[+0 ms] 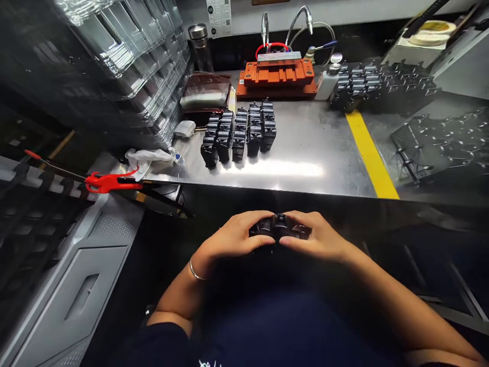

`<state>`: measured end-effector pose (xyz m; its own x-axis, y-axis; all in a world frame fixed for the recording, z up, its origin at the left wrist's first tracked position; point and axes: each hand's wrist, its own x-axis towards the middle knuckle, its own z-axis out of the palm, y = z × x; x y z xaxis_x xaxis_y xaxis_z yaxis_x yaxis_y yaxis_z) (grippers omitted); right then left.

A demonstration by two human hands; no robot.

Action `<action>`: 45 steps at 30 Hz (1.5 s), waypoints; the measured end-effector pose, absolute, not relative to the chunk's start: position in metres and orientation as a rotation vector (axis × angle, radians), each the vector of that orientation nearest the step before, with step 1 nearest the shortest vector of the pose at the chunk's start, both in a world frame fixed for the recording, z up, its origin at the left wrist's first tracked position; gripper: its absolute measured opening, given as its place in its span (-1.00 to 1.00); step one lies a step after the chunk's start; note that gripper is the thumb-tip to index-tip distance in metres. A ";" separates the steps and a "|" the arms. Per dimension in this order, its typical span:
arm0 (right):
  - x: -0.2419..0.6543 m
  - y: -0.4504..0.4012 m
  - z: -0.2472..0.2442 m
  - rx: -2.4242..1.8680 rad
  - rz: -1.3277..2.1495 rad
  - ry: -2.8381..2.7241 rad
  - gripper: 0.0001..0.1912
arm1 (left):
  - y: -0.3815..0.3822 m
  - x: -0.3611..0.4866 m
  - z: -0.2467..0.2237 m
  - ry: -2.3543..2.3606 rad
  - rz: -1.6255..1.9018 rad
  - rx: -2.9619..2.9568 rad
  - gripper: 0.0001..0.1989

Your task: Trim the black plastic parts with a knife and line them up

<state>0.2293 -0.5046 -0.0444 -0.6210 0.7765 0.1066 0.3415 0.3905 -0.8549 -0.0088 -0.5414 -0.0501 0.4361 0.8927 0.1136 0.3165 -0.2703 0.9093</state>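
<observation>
Both hands hold one black moulded plastic part [281, 221] in front of my body, just short of the bench edge. My left hand [239, 233] grips its left end, thumb below and fingers over the top. On the other end my right hand [321, 237] is closed in the same way. The fingers cover much of the part, so its full shape is hidden. Beyond it, several similar black parts [240, 133] stand in a row on the steel bench [301, 148].
An orange fixture [278, 76] stands at the back, beside a white pump bottle [327, 82]. More black parts [357, 81] lie right. Stacked clear trays [133, 61] rise at the left, above a red air gun [110, 182]. Yellow tape [370, 153] crosses the bench.
</observation>
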 end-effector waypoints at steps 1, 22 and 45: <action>0.226 -0.505 -0.051 -1.046 1.176 -2.070 -0.60 | -0.542 -0.004 -0.056 1.135 0.940 1.846 -0.58; 0.205 -0.508 -0.066 -0.861 1.996 -0.531 -0.68 | -0.570 0.030 -0.078 1.022 1.305 -0.136 -0.86; 0.191 -0.531 -0.099 -1.029 0.939 -1.468 -0.88 | -0.577 0.027 -0.074 0.991 1.095 -0.055 -0.81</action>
